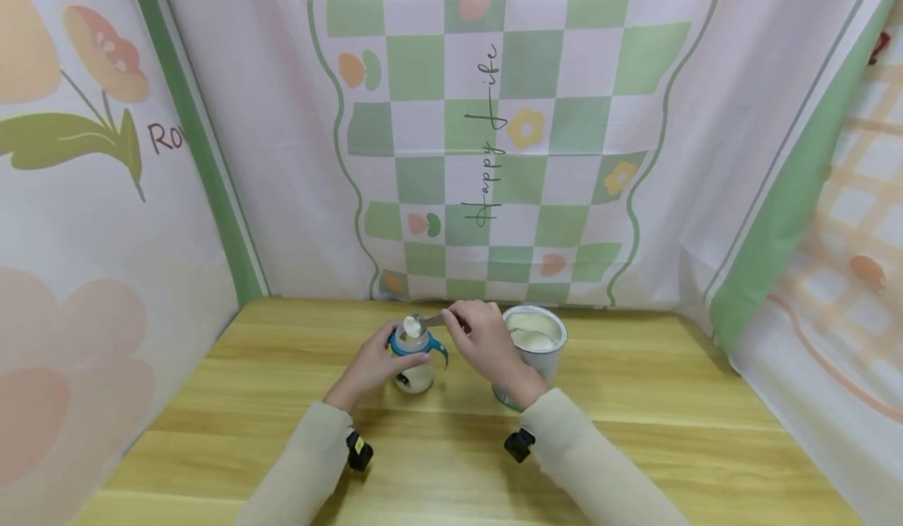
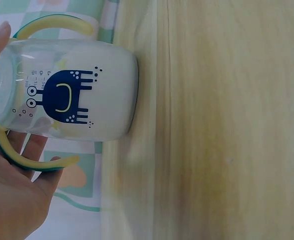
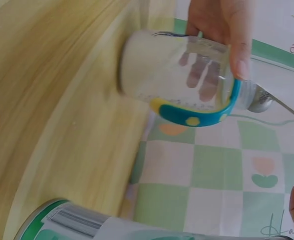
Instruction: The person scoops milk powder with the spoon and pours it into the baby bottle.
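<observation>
A clear baby bottle [image 1: 413, 361] with blue and yellow handles stands on the wooden table [image 1: 635, 416]; white powder fills its lower part. My left hand [image 1: 371, 367] grips the bottle [image 2: 67, 95] around its body, fingers showing through the plastic [image 3: 186, 70]. My right hand [image 1: 482, 340] pinches the handle of a metal spoon [image 1: 421, 323], whose bowl, heaped with white powder, hovers over the bottle's mouth. The spoon bowl [image 3: 259, 98] also shows in the right wrist view. Just right of that hand stands an open tin [image 1: 535, 340] of white powder.
The tin's green and white side [image 3: 77, 225] lies near the right wrist. Printed cloth walls [image 1: 508, 134] enclose the table at the back and both sides. Bare wood stretches in front of the arms and to either side.
</observation>
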`<state>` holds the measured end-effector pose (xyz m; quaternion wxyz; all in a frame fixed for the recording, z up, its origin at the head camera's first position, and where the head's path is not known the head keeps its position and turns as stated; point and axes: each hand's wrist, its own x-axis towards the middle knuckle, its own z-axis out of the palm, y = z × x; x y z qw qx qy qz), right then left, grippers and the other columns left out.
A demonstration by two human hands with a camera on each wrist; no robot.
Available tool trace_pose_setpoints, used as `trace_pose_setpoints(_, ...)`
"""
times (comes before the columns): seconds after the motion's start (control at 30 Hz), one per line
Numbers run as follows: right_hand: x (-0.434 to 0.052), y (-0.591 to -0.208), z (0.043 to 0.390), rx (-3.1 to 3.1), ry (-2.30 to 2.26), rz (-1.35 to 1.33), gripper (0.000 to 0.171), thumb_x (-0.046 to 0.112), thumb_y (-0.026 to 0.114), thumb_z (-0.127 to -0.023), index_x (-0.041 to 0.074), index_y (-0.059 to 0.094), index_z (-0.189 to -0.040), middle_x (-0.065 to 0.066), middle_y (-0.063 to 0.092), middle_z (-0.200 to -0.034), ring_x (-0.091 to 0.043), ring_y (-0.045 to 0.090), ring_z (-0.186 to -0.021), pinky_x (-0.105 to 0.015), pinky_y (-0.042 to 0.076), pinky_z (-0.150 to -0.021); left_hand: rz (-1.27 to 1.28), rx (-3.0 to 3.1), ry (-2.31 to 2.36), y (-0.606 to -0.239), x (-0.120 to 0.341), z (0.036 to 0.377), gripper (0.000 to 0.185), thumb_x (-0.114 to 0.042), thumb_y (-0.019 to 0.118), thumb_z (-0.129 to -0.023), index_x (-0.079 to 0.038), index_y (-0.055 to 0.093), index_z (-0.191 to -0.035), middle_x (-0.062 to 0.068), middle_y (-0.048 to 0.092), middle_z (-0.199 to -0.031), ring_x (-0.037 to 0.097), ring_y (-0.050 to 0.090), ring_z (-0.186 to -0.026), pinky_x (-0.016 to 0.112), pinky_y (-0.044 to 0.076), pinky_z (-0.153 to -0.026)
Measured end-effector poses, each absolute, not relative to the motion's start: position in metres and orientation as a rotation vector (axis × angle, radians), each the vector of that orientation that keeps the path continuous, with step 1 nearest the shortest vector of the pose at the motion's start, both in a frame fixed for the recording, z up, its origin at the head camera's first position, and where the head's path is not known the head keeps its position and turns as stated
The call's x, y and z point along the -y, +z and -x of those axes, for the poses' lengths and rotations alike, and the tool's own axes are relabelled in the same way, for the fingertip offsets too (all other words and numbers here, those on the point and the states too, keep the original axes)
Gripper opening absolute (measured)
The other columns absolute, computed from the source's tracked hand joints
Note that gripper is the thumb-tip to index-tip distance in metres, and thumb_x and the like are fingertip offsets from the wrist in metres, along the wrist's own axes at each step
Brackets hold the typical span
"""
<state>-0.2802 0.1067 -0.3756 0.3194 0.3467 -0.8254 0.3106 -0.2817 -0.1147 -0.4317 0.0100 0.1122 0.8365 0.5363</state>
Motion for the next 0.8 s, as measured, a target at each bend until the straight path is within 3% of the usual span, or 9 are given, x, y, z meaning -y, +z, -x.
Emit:
trace_pose_setpoints(0.3,-0.109,-0.387,0.281,1.994,0.482,-1.054,0.009,0.012,0.070,-0.095,0.011,0.068,-0.086,0.001,0.066,-0.077,-0.016,0.056,-0.069,-0.037,0.044,-0.072,-0.358,-2.596,1.683,-0.431,0.115,0.281,0.072,-0.049,0.082,-0.081,-0.027,0.050,-0.141,-0.003,0.058,-0.135,0.024,0.050,-0.129,0.055,0.039,-0.106)
trace_pose_setpoints(0.8,-0.117,-0.388,0.276,1.919,0.336,-1.219,0.009,0.010,0.079,-0.086,0.010,0.069,-0.086,0.002,0.067,-0.078,-0.016,0.061,-0.074,-0.036,0.046,-0.074,-0.352,-2.574,1.678,-0.431,0.117,0.281,0.070,-0.047,0.082,-0.082,-0.028,0.050,-0.142,-0.004,0.060,-0.130,0.022,0.052,-0.126,0.053,0.041,-0.104)
